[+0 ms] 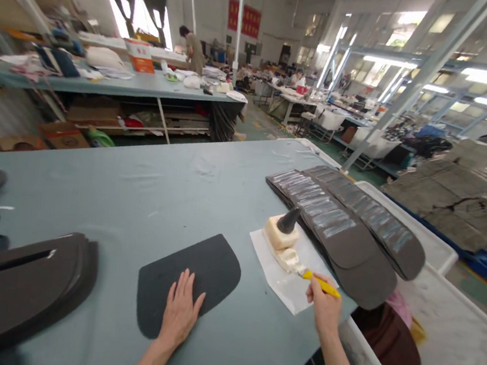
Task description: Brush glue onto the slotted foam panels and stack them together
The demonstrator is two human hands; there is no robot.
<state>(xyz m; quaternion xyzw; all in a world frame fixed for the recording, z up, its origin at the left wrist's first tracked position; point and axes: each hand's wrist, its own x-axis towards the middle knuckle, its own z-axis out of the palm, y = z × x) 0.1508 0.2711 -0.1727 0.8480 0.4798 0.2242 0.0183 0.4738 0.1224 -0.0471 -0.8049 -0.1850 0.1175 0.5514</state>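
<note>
My left hand [178,311] lies flat on a dark grey shaped foam panel [210,267], pressing it to the table and holding nothing. My right hand [324,305] grips a yellow-handled brush [320,283], whose tip reaches a cream paste on white paper [284,285]. Beside the paste stands a cream block [280,234] topped by a dark cone. Overlapping dark grey panels with shiny clear strips [339,230] lie just beyond the paper. A thick stack of dark panels [12,290] sits at the lower left.
All this lies on a long grey-blue table [135,193]. White bins [398,225] stand along its right side, one holding brown and pink material. Stacked grey sheets lie further right. Behind are shelved tables, boxes, a standing person and other workers.
</note>
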